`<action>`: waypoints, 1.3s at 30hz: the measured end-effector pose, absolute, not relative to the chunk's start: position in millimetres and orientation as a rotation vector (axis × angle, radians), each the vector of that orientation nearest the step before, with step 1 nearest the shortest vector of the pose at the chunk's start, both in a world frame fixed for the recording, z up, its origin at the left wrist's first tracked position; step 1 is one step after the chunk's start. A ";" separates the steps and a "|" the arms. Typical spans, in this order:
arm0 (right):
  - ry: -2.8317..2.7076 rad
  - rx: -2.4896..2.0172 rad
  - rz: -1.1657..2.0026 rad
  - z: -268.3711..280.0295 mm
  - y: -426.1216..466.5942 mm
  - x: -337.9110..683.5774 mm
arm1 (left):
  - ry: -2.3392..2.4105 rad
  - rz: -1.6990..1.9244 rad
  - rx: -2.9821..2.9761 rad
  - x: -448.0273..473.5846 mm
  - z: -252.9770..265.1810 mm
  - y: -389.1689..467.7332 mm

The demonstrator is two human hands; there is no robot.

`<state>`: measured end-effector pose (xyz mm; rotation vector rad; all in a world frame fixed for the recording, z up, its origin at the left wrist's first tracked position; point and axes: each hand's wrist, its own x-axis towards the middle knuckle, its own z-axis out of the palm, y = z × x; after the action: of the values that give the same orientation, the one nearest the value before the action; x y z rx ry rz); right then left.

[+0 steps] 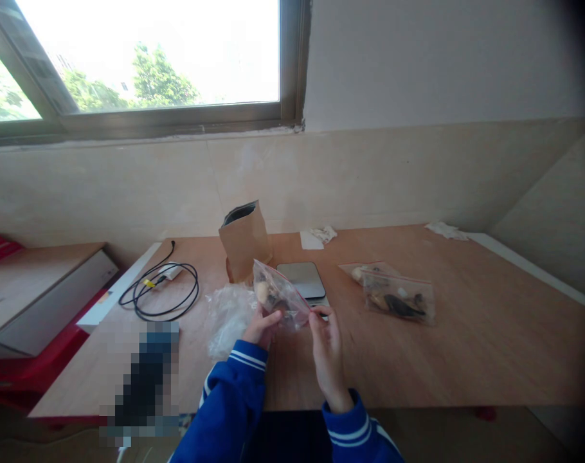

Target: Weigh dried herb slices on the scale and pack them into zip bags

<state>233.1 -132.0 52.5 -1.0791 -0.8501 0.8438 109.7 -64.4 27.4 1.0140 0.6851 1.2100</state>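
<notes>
Over the front of the table I hold a clear zip bag [279, 297] with pale and dark dried pieces inside. My left hand [262, 326] is closed around its lower left part, thumb on the front. My right hand [327, 350] pinches the bag's zip edge at its right corner. Behind the bag lies a small kitchen scale [302, 280] with a silver plate, partly hidden by the bag. Left of my left hand is a heap of crumpled clear plastic bags [227, 315]. To the right, a filled zip bag [399, 299] overlaps another filled zip bag [364, 271].
An open brown paper bag [247, 241] stands behind the plastic heap. A coiled black cable [196, 296] and a blurred-out dark object [145, 376] lie at the left. White crumpled paper [324, 233] lies by the wall, more paper [447, 231] at the back right.
</notes>
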 end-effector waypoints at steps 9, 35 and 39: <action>-0.937 -1.210 0.705 40.9 -125.1 262.0 | 0.777 1.332 0.959 109.7 23.4 -55.5; -0.634 -1.129 0.767 34.8 -121.3 283.1 | 0.511 1.347 0.805 105.6 31.8 -55.8; -0.633 -1.139 0.777 28.0 -120.4 295.3 | 0.602 1.229 0.923 108.2 32.8 -58.4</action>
<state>295.3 -120.4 28.0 -1.1390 -0.6334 0.7768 108.2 -58.4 32.8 0.9226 0.6024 1.2290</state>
